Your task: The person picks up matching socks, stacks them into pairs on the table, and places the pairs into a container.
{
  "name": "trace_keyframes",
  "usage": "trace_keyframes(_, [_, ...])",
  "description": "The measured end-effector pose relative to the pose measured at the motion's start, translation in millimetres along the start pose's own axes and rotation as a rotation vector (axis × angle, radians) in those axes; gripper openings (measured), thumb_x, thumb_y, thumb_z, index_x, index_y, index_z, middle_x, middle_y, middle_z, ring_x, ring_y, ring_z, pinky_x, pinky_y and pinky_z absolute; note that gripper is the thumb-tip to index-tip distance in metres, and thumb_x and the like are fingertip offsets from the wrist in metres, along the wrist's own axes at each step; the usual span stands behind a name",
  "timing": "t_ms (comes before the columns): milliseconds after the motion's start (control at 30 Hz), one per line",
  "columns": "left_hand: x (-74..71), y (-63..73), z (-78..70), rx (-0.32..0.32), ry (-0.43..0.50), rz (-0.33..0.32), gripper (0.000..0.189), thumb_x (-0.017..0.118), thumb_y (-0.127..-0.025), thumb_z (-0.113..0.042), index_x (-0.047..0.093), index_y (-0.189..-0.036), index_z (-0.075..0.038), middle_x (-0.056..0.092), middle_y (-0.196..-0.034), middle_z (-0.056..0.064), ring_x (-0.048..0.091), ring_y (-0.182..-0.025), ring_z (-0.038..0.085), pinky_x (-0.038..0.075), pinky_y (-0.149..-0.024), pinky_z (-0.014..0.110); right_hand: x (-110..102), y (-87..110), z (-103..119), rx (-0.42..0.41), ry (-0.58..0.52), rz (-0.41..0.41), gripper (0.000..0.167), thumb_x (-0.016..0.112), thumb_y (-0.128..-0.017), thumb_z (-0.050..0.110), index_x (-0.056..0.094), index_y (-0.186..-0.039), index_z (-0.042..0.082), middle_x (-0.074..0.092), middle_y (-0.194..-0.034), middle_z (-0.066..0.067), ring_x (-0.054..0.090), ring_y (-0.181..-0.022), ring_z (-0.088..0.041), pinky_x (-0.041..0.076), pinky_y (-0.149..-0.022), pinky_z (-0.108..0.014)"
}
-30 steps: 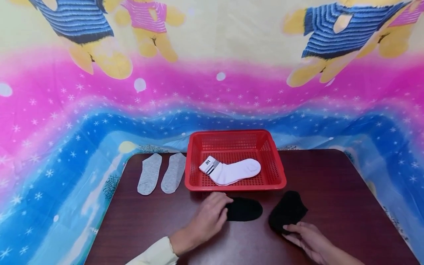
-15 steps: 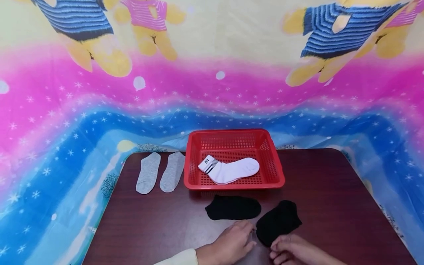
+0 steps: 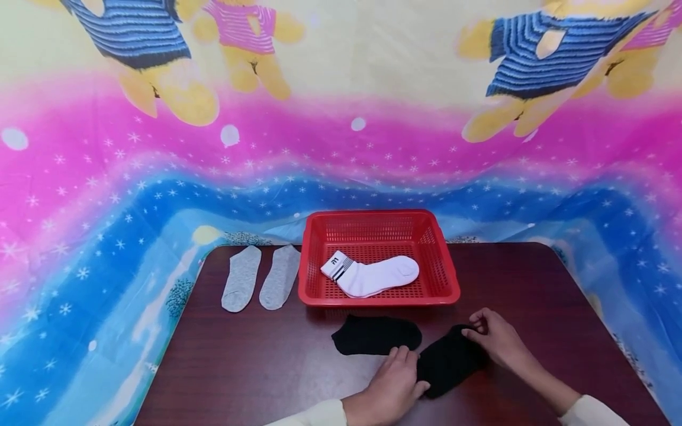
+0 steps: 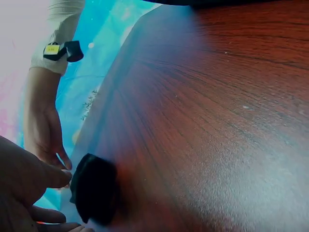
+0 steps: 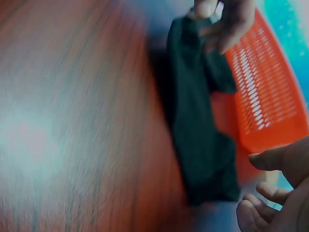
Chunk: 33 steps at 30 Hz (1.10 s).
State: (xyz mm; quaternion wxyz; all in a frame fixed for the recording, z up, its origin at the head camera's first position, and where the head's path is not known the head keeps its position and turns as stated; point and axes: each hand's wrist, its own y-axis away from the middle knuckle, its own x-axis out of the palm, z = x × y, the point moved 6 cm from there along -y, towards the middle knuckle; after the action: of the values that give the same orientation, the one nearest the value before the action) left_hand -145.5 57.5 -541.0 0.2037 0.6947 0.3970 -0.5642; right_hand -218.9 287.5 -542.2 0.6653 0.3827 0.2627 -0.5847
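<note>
A black sock lies aslant on the table between both hands, its cuff toward the upper right. My left hand is at its toe end, thumb and fingers spread apart at the edge. In the left wrist view, the thumb and fingers of that hand stand beside the dark sock. At the cuff is my right hand, fingertips right by the fabric. The right wrist view shows a gap between its thumb and loosely bent fingers. A second black sock lies flat just beyond the left hand.
Behind the black socks stands a red plastic basket, holding a white striped-cuff sock. Two grey socks lie left of it. The brown table ends at a patterned cloth backdrop.
My right hand has gone from the near end of the right-hand black sock up to its cuff. My left hand has come off the other black sock and moved right, to the toe.
</note>
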Motion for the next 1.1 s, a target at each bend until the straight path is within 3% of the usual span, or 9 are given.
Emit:
trace_keyframes(167, [11.7,-4.5,-4.7,-0.038,-0.050,-0.008,0.045,0.079,-0.087,-0.039,0.061,-0.112,-0.006,0.055,-0.097,0.001,0.048,-0.091,0.010,0.047,-0.086,0.020,8.0,-11.1,-8.7,-0.057,0.048,-0.015,0.042,0.076,-0.090,0.015,0.060,-0.123,-0.006,0.065,-0.110,-0.020,0.065,-0.099,-0.034,0.054,-0.085,-0.052])
trace_keyframes(400, [15.7,-10.2,-4.5,-0.037,-0.050,-0.038,0.046,0.085,-0.076,-0.018,0.057,-0.110,-0.005,0.053,-0.094,0.003,0.050,-0.085,0.013,0.046,-0.079,0.020,15.6,-14.4,-10.0,-0.093,0.112,0.017,0.018,0.079,-0.086,0.010,0.065,-0.097,0.008,0.058,-0.085,0.000,0.053,-0.080,-0.017,0.045,-0.073,-0.036])
trace_keyframes(467, [17.6,-12.3,-0.6,-0.061,0.015,-0.008,0.045,0.084,-0.075,-0.013,0.056,-0.109,-0.005,0.056,-0.093,0.003,0.054,-0.082,0.012,0.048,-0.076,0.019,16.5,-13.2,-12.4,-0.084,0.120,0.033,0.017,0.079,-0.087,0.011,0.063,-0.091,0.011,0.057,-0.084,0.001,0.050,-0.078,-0.016,0.042,-0.072,-0.034])
trace_keyframes(600, [20.2,-16.0,11.3,-0.161,0.293,0.070,0.041,0.079,-0.077,-0.002,0.058,-0.112,-0.004,0.065,-0.096,0.004,0.063,-0.089,0.010,0.051,-0.075,0.018,13.9,-10.8,-18.8,-0.051,0.100,0.039,0.016,0.078,-0.088,0.014,0.062,-0.088,0.013,0.058,-0.083,0.001,0.049,-0.075,-0.016,0.040,-0.070,-0.034])
trace_keyframes(733, [19.5,-15.0,21.3,-0.254,0.535,0.052,0.036,0.076,-0.075,0.003,0.064,-0.108,-0.005,0.069,-0.094,0.002,0.063,-0.088,0.005,0.050,-0.073,0.018,9.9,-9.3,-24.1,-0.021,0.046,0.038,0.013,0.077,-0.090,0.017,0.065,-0.092,0.013,0.059,-0.084,0.000,0.049,-0.074,-0.016,0.040,-0.070,-0.034])
trace_keyframes(933, [22.5,-10.8,26.9,-0.301,0.746,-0.026,0.030,0.073,-0.073,0.010,0.066,-0.100,0.000,0.067,-0.072,0.000,0.051,-0.068,-0.004,0.045,-0.066,0.014,7.0,-8.8,-29.8,0.010,-0.054,0.042,0.015,0.077,-0.090,0.018,0.069,-0.098,0.008,0.064,-0.089,-0.003,0.055,-0.077,-0.011,0.045,-0.068,-0.028])
trace_keyframes(1100, [24.4,-9.9,29.6,-0.326,0.809,-0.056,0.029,0.072,-0.073,0.013,0.067,-0.099,0.000,0.066,-0.071,0.004,0.047,-0.066,-0.006,0.044,-0.066,0.013,13.1,-7.0,-37.5,0.126,-0.333,0.121,0.024,0.075,-0.092,0.014,0.065,-0.107,-0.002,0.060,-0.090,-0.005,0.056,-0.077,-0.014,0.053,-0.065,-0.028])
